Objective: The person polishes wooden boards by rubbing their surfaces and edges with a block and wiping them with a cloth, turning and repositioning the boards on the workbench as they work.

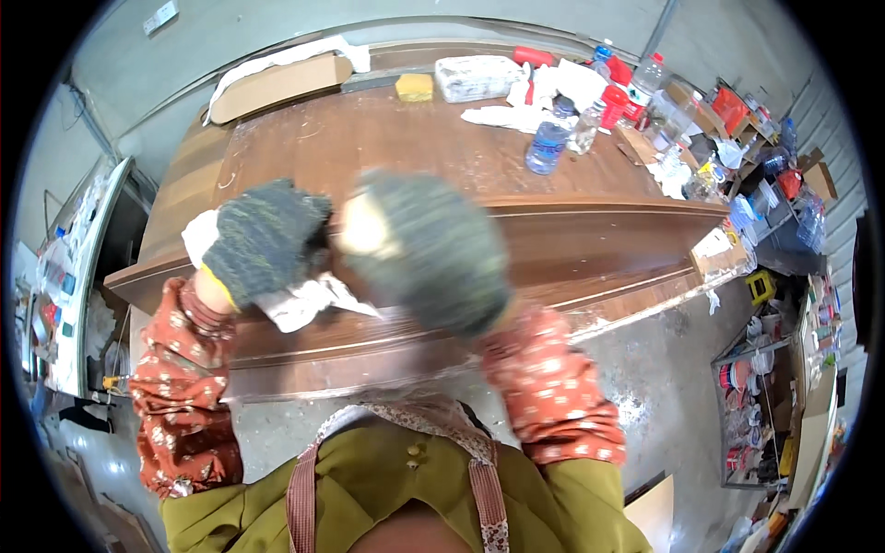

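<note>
My left hand (265, 241), in a dark green-black work glove, is closed round a crumpled white cloth (309, 302). The cloth sticks out below and beside the fingers and hangs over the moulded edge of a brown wooden piece (590, 241). To its right, my right hand (429, 258) wears the same kind of glove and is smeared by motion. A pale yellowish lump (365, 224) shows at its finger end, gripped by the hand; its kind is too blurred to tell. Both hands are over the front moulding of the wood.
On the brown top are a yellow sponge (415, 88), a white wrapped block (477, 77), a water bottle (550, 138) and a long cardboard piece (281, 88). Bottles and clutter crowd the right end. A shelf rack (758, 405) stands at right, a white-topped table (88, 267) at left.
</note>
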Tool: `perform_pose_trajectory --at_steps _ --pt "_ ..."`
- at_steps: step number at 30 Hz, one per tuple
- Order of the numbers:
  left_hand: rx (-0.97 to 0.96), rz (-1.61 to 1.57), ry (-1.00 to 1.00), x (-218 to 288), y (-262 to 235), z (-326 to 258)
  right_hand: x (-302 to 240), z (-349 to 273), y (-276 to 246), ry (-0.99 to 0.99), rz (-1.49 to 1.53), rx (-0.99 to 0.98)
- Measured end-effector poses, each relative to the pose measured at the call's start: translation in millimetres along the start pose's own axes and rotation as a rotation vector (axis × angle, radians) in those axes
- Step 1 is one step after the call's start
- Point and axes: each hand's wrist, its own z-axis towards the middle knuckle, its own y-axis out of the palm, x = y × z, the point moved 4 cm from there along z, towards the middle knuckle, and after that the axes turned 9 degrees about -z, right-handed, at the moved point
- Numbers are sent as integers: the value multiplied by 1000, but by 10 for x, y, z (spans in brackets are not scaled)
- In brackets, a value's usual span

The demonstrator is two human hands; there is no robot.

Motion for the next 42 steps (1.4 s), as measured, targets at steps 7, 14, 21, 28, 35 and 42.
perform_pose_trajectory --at_steps 7,14,21,28,35,42 --pt "-6 43 5 -187 112 3 938 -594 -470 151 -320 -113" --pt "-25 21 26 -16 36 137 2233 -1224 -1639 408 -802 140" --pt "30 88 148 -129 95 -5 1099 -819 -748 55 -394 108" --pt "67 168 131 -100 83 43 3090 -1709 -2249 568 -741 141" --pt "-30 138 126 782 209 890 2592 -1312 -1877 172 -583 133" --pt "-12 298 175 1056 253 1171 4018 -1837 -2673 459 -650 146"
